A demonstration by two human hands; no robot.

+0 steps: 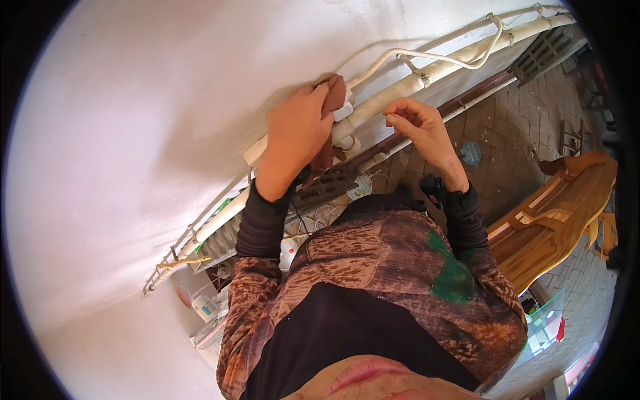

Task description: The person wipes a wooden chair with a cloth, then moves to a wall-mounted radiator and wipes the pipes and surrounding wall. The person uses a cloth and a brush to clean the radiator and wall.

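My left hand (300, 132) grips a brown cloth (335, 92) against a white wall-mounted pipe (387, 97). Part of the cloth hangs below the fingers, and the palm side is hidden. Right beside the cloth sits a small white plastic fitting (343, 112). A white cable (425, 55) runs from near the fitting along the upper side of the pipe. To the right of the pipe, my right hand (420, 127) is raised with its fingers curled and the thumb tip close to the index finger. Nothing shows in it.
A white wall (125, 125) fills the left. Lower down run a thinner pipe (460, 107) and a cast-iron radiator (327, 185). A wooden bench-like piece of furniture (550, 225) stands on the brick-paved floor (500, 130) at right. A fan (210, 330) is at lower left.
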